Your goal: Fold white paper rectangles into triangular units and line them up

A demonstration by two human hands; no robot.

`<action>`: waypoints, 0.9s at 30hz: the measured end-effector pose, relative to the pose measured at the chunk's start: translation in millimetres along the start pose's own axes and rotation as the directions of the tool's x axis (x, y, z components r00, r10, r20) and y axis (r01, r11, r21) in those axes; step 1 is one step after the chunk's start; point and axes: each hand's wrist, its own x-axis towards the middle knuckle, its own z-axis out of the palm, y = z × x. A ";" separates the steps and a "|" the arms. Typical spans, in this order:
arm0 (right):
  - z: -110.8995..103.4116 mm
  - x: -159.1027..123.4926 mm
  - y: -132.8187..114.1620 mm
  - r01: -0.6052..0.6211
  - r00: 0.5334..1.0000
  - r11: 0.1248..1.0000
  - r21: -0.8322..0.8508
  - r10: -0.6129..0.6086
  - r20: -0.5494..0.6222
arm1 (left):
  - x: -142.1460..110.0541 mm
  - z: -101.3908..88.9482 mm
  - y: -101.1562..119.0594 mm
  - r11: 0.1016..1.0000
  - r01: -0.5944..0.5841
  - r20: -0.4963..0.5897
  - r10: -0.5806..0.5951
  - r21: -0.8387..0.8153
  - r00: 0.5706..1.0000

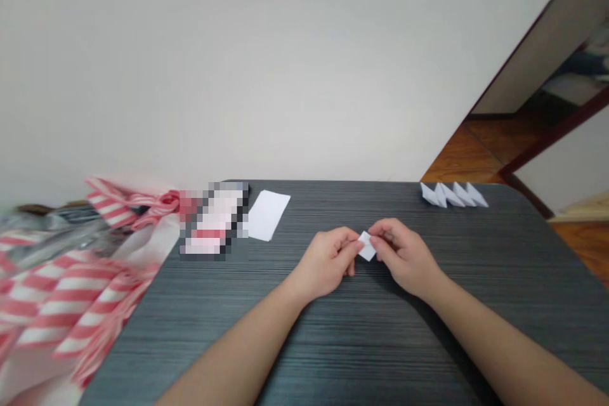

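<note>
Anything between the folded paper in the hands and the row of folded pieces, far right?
No object shows between the folded paper and the row of folded pieces on the dark table; only the right hand, pinching the paper, lies on that side.

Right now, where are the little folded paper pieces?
In the head view, the folded paper pieces sit in a row at the far right corner of the dark table, beyond the right hand.

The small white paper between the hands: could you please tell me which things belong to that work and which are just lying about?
Belonging:
left hand
right hand
small white paper
folded paper row
white sheet

Lying about:
red-and-white striped fabric
pixelated item
</note>
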 end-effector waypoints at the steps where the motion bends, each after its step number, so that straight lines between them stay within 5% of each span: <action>1: 0.8 -0.4 1.3 -0.002 1.000 1.000 0.024 0.002 0.001 | 0.1 0.0 -0.4 1.000 0.001 -0.002 -0.001 -0.002 1.000; 7: 3.0 -0.5 4.1 -0.010 0.999 0.992 0.125 0.006 0.035 | 1.0 0.4 -3.6 0.999 0.012 -0.029 -0.013 -0.037 0.999; 15: -5.7 4.1 -8.3 -0.038 0.993 0.989 -0.144 0.054 0.109 | 1.1 -0.5 -1.5 0.998 0.020 -0.029 -0.022 -0.055 0.999; 27: -6.7 4.2 -13.6 -0.021 0.992 0.992 -0.121 0.036 0.124 | 1.8 -0.6 1.8 0.999 0.028 -0.023 -0.029 -0.024 0.999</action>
